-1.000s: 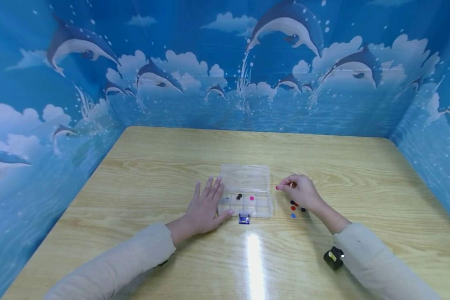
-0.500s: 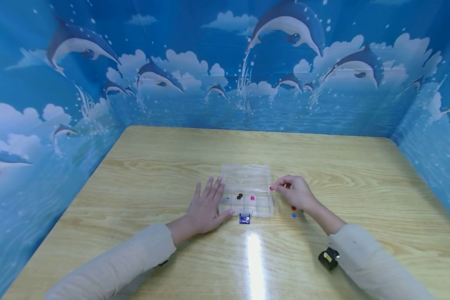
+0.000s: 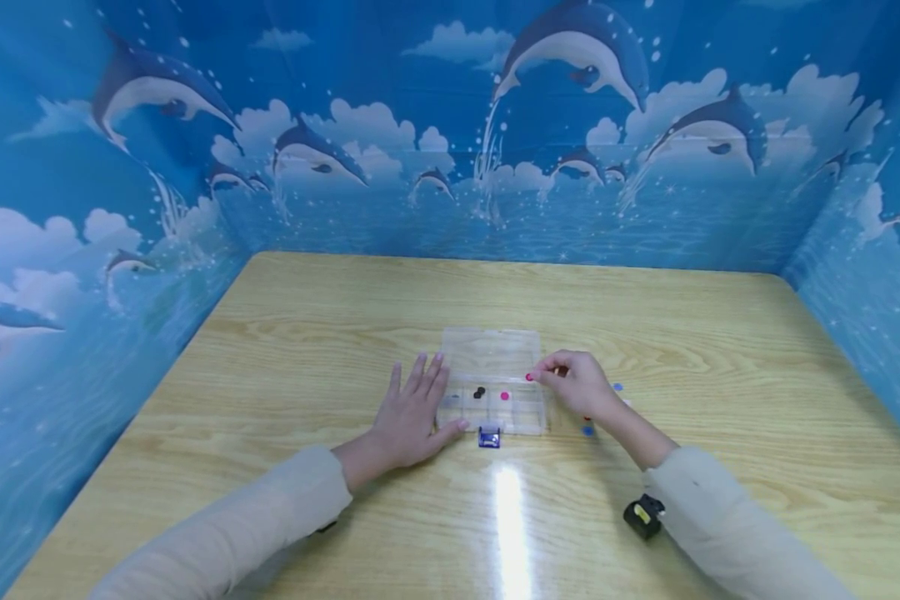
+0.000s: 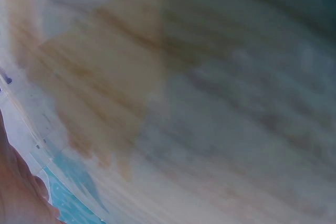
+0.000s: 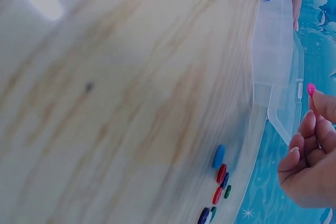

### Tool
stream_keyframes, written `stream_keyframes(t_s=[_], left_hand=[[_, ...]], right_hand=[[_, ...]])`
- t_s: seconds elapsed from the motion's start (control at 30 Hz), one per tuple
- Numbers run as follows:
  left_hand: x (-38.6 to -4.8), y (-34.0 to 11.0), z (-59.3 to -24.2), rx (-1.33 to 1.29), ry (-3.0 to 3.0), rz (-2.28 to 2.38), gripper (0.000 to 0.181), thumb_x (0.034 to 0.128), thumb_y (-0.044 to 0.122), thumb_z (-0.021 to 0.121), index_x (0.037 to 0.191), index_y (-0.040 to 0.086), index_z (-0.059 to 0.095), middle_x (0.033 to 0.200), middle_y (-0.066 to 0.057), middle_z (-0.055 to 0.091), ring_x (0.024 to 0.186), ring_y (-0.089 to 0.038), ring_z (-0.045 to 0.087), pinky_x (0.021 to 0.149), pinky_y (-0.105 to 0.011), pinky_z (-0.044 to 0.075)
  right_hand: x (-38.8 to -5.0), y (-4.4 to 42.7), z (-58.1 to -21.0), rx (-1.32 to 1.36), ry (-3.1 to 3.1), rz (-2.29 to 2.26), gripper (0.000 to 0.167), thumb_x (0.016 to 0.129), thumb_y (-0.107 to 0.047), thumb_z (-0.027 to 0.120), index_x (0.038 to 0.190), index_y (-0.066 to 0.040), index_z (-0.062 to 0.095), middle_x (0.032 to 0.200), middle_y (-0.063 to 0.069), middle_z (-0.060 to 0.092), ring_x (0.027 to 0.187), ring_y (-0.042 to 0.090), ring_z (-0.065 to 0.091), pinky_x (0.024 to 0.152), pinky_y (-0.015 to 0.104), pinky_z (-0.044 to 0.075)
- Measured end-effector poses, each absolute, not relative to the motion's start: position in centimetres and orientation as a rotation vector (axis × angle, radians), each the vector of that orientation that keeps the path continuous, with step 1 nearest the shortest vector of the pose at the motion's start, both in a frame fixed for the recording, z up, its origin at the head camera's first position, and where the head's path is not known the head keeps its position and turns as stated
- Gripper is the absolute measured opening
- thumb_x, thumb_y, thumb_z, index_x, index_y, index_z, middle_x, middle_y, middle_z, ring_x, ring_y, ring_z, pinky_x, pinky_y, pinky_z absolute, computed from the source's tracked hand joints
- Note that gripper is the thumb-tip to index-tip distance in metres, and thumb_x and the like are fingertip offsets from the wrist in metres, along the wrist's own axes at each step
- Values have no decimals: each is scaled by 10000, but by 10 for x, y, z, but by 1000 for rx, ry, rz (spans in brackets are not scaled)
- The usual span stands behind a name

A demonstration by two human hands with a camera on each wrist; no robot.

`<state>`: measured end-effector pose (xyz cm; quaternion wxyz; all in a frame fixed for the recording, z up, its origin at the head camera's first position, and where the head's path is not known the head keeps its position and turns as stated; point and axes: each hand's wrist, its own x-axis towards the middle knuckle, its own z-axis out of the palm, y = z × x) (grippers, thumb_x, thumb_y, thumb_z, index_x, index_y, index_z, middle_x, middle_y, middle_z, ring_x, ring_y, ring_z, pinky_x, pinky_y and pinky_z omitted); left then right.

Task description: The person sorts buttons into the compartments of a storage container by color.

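Note:
My right hand pinches a small pink button between thumb and forefinger, above the right side of a clear plastic box. The box's see-through lid is folded back, away from me. Black buttons and a pink button lie in separate compartments. My left hand rests with straight, spread fingers along the box's left edge, its thumb near the front. The left wrist view shows mostly table and part of that hand. A blue latch sticks out at the box's front.
Right of the box, loose buttons lie on the wooden table, including a blue button and a red button; my right hand and forearm partly cover them in the head view. A dolphin-print curtain surrounds the table.
My right hand has moved left with the pink button, from beside the box to over its right part. My left hand and the box have stayed put.

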<state>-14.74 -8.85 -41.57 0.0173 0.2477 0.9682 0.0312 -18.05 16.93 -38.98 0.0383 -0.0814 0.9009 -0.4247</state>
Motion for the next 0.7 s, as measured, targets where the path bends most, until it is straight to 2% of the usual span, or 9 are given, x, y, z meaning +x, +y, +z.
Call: stream_keyframes(t_s=[0.3,0.57,0.7], left_hand=[[-147,-88,-414,772,3004,96,839,920,622,292,1480,20,128,1560,-139,61,1439,-349,74,1141,-586,70],[-147,-88,-414,777,3010,91,837,920,620,296,1478,16,140,1559,-143,77,1438,-350,84,1140,-588,80],[-147,-88,-415,782,3015,89,837,920,620,295,1478,15,143,1558,-144,79,1437,-354,87,1138,-591,83]], right_hand=[[-178,162,-387,-288,2714,-1308,127,871,-102,614,894,6,678,745,44,576,652,137,430,522,196,365],[-176,155,-389,-353,2699,-1281,96,856,-54,604,865,1,681,805,84,618,655,133,432,547,184,373],[-176,151,-389,-363,2705,-1244,91,853,-60,608,840,-14,685,769,62,604,636,128,435,536,186,375]])
